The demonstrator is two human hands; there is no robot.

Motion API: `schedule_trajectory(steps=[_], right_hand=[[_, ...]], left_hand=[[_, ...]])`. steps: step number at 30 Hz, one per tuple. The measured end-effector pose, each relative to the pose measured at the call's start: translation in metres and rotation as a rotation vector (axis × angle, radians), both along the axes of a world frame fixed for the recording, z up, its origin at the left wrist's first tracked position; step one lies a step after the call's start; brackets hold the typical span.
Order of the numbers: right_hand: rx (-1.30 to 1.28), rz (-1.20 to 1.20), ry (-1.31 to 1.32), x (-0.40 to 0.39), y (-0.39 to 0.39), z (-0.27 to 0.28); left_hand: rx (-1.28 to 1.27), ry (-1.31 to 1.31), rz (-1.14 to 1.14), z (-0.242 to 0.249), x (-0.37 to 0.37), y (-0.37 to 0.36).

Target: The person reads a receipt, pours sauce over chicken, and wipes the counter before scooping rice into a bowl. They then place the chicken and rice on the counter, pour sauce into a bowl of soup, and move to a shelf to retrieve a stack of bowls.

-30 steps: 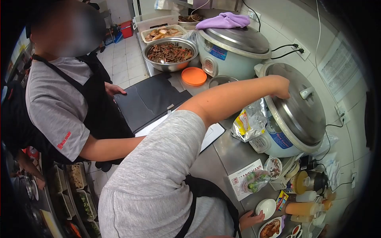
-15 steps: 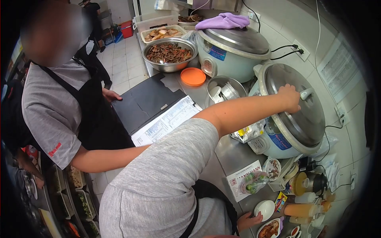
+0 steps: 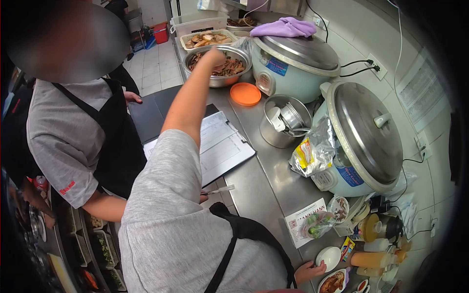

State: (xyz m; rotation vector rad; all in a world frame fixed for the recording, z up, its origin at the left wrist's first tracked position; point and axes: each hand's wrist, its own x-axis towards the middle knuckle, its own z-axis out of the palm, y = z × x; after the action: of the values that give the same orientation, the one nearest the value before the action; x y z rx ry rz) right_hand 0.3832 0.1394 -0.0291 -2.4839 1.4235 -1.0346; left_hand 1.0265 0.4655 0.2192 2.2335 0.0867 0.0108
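And part of the metal bowl (image 3: 243,74) is blocked from view: the left hand (image 3: 213,59) is held over it, at the far end of the clipboard, with the brown pieces (image 3: 234,67) half covered. The fingers are turned away, so whether they are curled, pointing or closed on anything cannot be told. Down low, the right hand (image 3: 310,270) is cut short by the apron (image 3: 254,241); the rim of the white bowl (image 3: 329,257) is met by its fingertips, though how firmly cannot be made out. The co-worker's forearm (image 3: 104,207) is lost behind the grey sleeve (image 3: 168,171), and only a sliver of pen (image 3: 218,190) is shown beyond.

Along the counter (image 3: 254,193), bare steel is left between the clipboard (image 3: 222,168) and the pot (image 3: 277,139). Tighter room is given on the right, where the pot is crowded by the foil packet (image 3: 315,151) and the near rice cooker (image 3: 364,127).

Half a second ago, the cooker's lid was being touched by the left hand; now the lid is uncovered, the pot is fully revealed, and the white bowl has been left in place.
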Motion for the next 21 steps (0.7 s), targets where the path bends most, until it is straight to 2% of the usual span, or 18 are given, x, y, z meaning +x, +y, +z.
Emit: schedule_trajectory(steps=[1,4,5,6,7,8,9,11,13,15,19,21], right_hand=[[0.009,-0.004,-0.011,0.002,0.001,0.001],[-0.004,-0.009,0.005,0.004,0.002,0.004],[-0.032,-0.009,0.040,0.002,-0.001,0.002],[-0.059,-0.008,0.077,0.003,-0.004,0.001],[-0.018,-0.011,0.041,0.008,-0.004,0.004],[0.025,-0.015,0.005,0.013,-0.002,0.008],[0.069,-0.021,-0.031,0.016,-0.001,0.010],[0.061,-0.045,-0.013,0.021,-0.003,0.005],[0.034,-0.070,-0.015,0.029,-0.004,0.003],[0.000,-0.095,0.003,0.033,-0.003,0.002],[-0.219,-0.126,0.093,0.045,0.013,0.015],[-0.466,-0.121,0.179,0.041,0.011,0.018]], left_hand=[[0.046,0.000,0.088,-0.012,0.016,0.018],[0.073,0.114,-0.135,0.001,-0.013,0.036],[0.008,0.030,-0.227,-0.005,-0.021,0.035],[0.076,0.004,-0.313,0.002,-0.043,0.027],[-0.022,0.041,-0.431,0.002,-0.062,0.020],[0.001,0.033,-0.474,0.006,-0.089,0.008],[0.055,0.007,-0.629,-0.016,-0.089,0.002],[0.201,0.218,-0.891,-0.027,-0.113,-0.011],[0.250,0.232,-1.108,-0.025,-0.150,-0.011],[0.163,0.287,-1.234,-0.048,-0.162,-0.010],[0.127,0.371,-1.199,-0.080,-0.175,0.014],[0.162,0.424,-1.132,-0.099,-0.174,0.033]])
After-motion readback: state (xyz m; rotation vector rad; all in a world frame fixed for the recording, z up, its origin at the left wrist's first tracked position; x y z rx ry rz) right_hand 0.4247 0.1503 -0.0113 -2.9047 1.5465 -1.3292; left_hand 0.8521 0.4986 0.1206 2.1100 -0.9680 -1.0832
